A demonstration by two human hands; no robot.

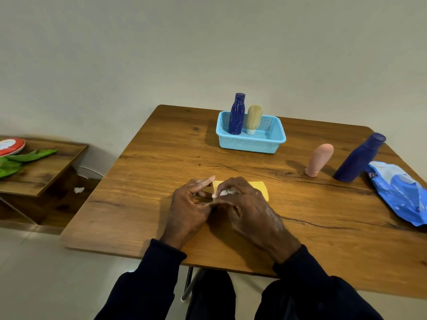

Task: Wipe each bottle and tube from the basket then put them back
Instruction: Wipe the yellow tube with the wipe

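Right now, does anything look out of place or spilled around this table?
A crumpled white scrap lies low down left of the table, like a dropped wipe. Nothing looks spilled or damaged.

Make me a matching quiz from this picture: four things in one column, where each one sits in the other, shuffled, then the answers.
1. beige tube
2. pink tube
3. blue packet
4. yellow tube

a. lying at the table's right edge
b. under the right hand, which grips a white wipe
c. upright in the basket
d. upright on the table, outside the basket

Pairs: 1-c, 2-d, 3-a, 4-b
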